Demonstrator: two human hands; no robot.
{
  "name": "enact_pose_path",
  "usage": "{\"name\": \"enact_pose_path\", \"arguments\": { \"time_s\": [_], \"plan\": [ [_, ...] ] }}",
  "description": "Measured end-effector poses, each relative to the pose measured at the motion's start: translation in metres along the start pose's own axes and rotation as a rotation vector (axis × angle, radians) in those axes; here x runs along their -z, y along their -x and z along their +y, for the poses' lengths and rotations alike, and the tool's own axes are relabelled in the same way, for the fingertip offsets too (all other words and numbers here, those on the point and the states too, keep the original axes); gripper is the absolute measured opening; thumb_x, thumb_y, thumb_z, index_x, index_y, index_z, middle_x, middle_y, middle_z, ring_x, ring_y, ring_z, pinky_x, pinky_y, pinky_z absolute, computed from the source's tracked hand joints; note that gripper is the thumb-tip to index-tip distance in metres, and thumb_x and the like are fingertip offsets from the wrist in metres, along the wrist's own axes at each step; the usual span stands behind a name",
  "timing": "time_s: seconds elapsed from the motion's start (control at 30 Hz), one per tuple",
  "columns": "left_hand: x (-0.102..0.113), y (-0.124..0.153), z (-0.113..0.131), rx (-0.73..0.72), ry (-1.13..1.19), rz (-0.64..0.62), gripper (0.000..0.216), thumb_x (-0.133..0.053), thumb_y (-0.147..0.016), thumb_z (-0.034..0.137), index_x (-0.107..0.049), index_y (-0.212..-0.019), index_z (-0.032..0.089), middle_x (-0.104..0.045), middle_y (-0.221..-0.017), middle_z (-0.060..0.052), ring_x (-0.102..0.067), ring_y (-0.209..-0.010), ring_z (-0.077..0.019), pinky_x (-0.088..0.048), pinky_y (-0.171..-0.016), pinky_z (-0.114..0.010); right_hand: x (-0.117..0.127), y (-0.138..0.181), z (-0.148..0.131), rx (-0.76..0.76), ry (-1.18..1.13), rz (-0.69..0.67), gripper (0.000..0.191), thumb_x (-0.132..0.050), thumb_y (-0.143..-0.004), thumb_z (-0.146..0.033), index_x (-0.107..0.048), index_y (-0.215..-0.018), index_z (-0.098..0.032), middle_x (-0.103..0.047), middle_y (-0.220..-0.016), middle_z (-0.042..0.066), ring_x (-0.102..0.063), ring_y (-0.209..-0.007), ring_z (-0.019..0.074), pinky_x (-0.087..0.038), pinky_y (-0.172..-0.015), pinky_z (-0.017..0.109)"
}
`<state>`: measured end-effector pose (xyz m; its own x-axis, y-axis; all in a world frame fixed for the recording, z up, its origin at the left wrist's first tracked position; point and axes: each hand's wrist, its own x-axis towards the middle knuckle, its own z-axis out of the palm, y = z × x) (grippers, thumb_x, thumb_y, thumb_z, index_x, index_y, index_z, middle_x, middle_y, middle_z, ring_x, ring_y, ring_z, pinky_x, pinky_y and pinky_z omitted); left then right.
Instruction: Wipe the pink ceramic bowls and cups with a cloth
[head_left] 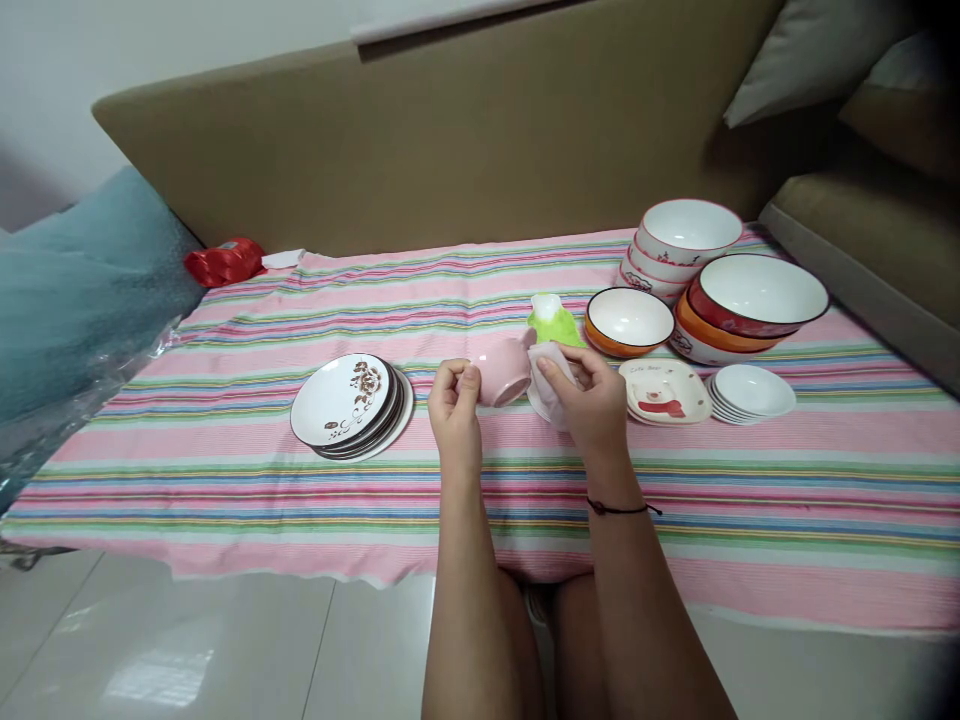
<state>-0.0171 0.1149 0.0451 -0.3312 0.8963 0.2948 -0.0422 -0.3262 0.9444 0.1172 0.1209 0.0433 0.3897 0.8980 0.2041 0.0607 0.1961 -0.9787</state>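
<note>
My left hand (456,395) is closed on the left side of a glossy pink cup (499,372), which is tilted above the cloth. A folded white tissue (551,380) is pinched in my right hand (596,395), close against the cup's right side. The fingers partly cover both the tissue and the cup. Just behind my hands lies a green and white leaf-shaped dish (556,326). Part of a pale plate shows under my right hand, mostly hidden.
Brown-flowered plates (337,400) are stacked at left. To the right stand a cream bear dish (666,392), small white bowls (757,390), an orange bowl (630,320) and stacked larger bowls (761,290). A red bundle (225,262) lies far left on the striped cloth (360,520).
</note>
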Motion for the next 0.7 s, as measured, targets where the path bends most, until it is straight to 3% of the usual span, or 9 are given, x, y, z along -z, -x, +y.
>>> {"name": "enact_pose_path", "arguments": {
  "time_s": [0.1,0.33,0.7],
  "plan": [
    [-0.0013,-0.0012,-0.0004,0.035,0.026,-0.006,0.034,-0.06,-0.082,0.052,-0.053,-0.073,0.02,-0.04,-0.068,0.002,-0.036,-0.062,-0.0115,-0.032,-0.058,-0.024,0.0009,0.0002,0.0014,0.046,0.041,0.015,0.034,-0.073,-0.072,-0.038,-0.069,-0.099,-0.018,-0.074,-0.104,0.01,-0.069,-0.097,0.0258,-0.055,-0.091,0.043],
    [-0.0032,0.0001,0.0016,0.079,-0.033,-0.16,0.032,-0.064,-0.079,0.048,-0.053,-0.07,0.019,-0.04,-0.063,0.002,-0.037,-0.061,-0.0118,-0.032,-0.059,-0.025,0.0012,0.0021,-0.0056,0.182,0.08,-0.01,0.028,-0.066,-0.08,-0.032,-0.071,-0.104,-0.02,-0.072,-0.111,0.008,-0.066,-0.105,0.0246,-0.052,-0.096,0.041],
    [-0.0042,-0.001,-0.0015,0.058,0.063,-0.032,0.034,-0.064,-0.078,0.051,-0.054,-0.07,0.02,-0.037,-0.063,0.002,-0.034,-0.06,-0.0113,-0.029,-0.057,-0.025,0.0021,0.0019,-0.0048,0.1,0.029,0.019,0.028,-0.068,-0.076,-0.033,-0.071,-0.1,-0.019,-0.074,-0.106,0.008,-0.068,-0.099,0.0253,-0.053,-0.093,0.042]
  ]
}}
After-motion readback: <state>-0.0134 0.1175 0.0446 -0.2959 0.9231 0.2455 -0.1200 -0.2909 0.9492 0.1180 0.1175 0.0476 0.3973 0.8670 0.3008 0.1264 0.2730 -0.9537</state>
